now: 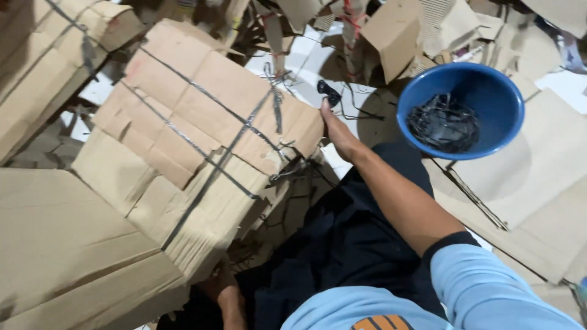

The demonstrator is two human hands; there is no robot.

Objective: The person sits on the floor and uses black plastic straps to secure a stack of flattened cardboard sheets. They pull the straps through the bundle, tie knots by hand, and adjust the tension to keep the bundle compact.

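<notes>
Two hands: both on one bundle (202, 146) of flattened cardboard, tied with dark straps and tipped up on its near edge.
Right hand (340, 135): stretched out to the bundle's far right corner, fingers around a small black tool (329, 93); it looks closed on the tool, though the grip itself is half hidden.
Left hand (227, 292): low and near, tucked under the bundle's bottom edge, seemingly propping it; fingers hidden, so I cannot tell whether they are closed or flat.
Bundle: leans against the person's dark-trousered knees, which keeps the strapped face turned up and within reach.
Straps (215, 165): cross over the top face and meet in a loose tangle near the right corner, just beside the right hand.
Bowl (460, 110): blue, on the floor to the right, near the right arm, holding a heap of dark wire or strap pieces.
Left side: another strapped bundle (49, 55) far left and flat sheets (67, 244) near left, crowding the tilted one.
Far side: torn boxes and scraps (391, 30) litter the pale floor.
Right side: loose flat cardboard (544, 183) under and beyond the bowl.
</notes>
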